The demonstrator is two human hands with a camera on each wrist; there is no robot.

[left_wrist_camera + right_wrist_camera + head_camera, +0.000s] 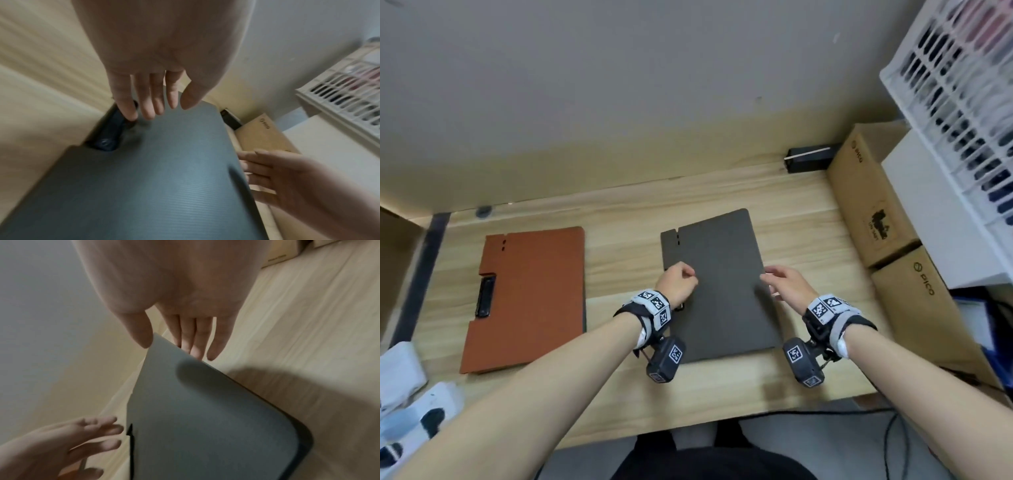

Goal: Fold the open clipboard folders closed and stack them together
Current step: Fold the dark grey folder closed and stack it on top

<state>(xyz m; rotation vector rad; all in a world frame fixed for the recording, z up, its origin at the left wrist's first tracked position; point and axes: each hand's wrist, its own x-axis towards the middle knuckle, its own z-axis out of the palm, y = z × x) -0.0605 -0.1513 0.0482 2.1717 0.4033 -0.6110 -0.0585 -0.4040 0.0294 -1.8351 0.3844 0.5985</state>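
Both grips loose and spread: left hand (677,281) fingers by the grey folder (719,284) clip edge, right hand (786,283) touching its other edge, holding nothing. Orange folder (530,298) sits apart on the bench (619,212).

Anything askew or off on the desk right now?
Nothing damaged or spilled. Both folders lie closed and flat but apart: the orange folder at left, the grey folder skewed slightly to the desk edge, between the left hand and right hand.

You see a dark grey folder (717,284) with fine ribbed lines and an orange-brown folder (530,298) with a black clip (485,296), both on a light wood-grain table (619,205). Your wristbands (654,305) carry black-and-white square codes.
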